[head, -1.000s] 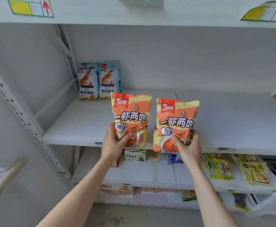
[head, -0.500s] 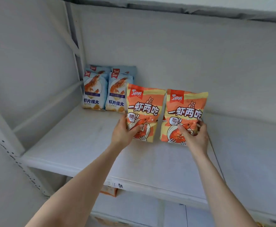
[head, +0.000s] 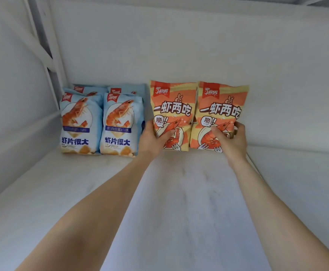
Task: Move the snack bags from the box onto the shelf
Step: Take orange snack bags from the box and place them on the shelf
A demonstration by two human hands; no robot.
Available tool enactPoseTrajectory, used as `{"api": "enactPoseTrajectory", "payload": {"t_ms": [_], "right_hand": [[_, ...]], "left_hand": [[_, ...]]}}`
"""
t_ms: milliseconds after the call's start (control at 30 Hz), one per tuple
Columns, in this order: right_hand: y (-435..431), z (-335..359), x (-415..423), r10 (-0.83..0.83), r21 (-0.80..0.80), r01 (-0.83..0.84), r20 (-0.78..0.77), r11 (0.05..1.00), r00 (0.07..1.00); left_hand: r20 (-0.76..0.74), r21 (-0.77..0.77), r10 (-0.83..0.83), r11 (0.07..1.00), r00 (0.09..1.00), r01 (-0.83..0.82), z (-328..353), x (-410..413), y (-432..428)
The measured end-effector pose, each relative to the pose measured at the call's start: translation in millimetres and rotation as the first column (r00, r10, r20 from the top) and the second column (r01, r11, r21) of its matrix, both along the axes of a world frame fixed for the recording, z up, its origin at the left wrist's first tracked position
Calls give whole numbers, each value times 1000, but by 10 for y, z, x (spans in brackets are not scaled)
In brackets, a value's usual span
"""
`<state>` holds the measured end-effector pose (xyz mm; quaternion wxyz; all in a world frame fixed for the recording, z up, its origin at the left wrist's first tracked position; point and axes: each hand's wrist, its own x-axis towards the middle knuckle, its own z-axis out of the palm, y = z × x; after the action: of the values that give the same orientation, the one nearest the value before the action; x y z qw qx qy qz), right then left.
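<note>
My forearms reach across the flat white shelf board [head: 179, 202]. My left hand [head: 151, 141] grips the lower part of one orange plastic prawn-print snack bag [head: 172, 106], thumb across its front. My right hand [head: 231, 140] clamps a second orange snack bag [head: 221, 106] likewise. Both bags stand upright at the shelf's rear, touching, just right of the pale-blue prawn-cracker bags [head: 101, 122].

You're working in bright, soft, even light. A faint bluish shadow lies on the shelf [head: 189, 202] nearer you than your fingers [head: 166, 134]. Lettering [head: 172, 109] just above them reads sharp; far left of them, lines bow.
</note>
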<state>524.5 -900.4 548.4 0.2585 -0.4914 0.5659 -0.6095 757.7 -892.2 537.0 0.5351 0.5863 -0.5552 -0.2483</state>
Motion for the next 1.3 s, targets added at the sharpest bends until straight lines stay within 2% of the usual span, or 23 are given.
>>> {"api": "enactPoseTrajectory", "payload": {"t_ms": [233, 467, 700, 867, 933, 1000, 1067, 1133, 1200, 1300], "right_hand": [[-590, -244, -20, 6, -14, -6, -3, 1000, 1000], [-927, -427, 66, 46, 51, -43, -61, 998, 997], [-1056, -412, 123, 58, 82, -47, -132, 995, 990], [-961, -382, 164, 26, 78, -10, -208, 997, 978], [-877, -353, 175, -76, 4, 82, -334, 997, 939], [-791, -326, 182, -202, -142, 150, -489, 978, 848], [-753, -315, 203, -255, -251, 123, -607, 960, 753], [-768, -336, 224, -231, -276, 49, -680, 960, 695], [-807, -372, 233, -185, -257, -8, -719, 966, 670], [-866, -421, 242, -141, -224, -45, -743, 974, 654]], "left_hand": [[-31, -4, 19, 1000, 999, -19, -202, -32, -536], [-90, 16, 53, 999, 995, -51, -362, 28, -814], [-61, 25, 91, 996, 994, -90, -352, 23, -867], [99, -8, 185, 983, 978, -185, -333, -87, -789], [191, -52, 222, 975, 956, -216, -314, -144, -721], [276, -149, 264, 962, 924, -230, -284, -191, -679], [388, -254, 296, 945, 873, -208, -256, -210, -684], [492, -299, 314, 937, 812, -181, -265, -205, -715], [561, -255, 306, 948, 769, -191, -295, -189, -736], [591, -198, 290, 957, 753, -213, -319, -163, -760]]}}
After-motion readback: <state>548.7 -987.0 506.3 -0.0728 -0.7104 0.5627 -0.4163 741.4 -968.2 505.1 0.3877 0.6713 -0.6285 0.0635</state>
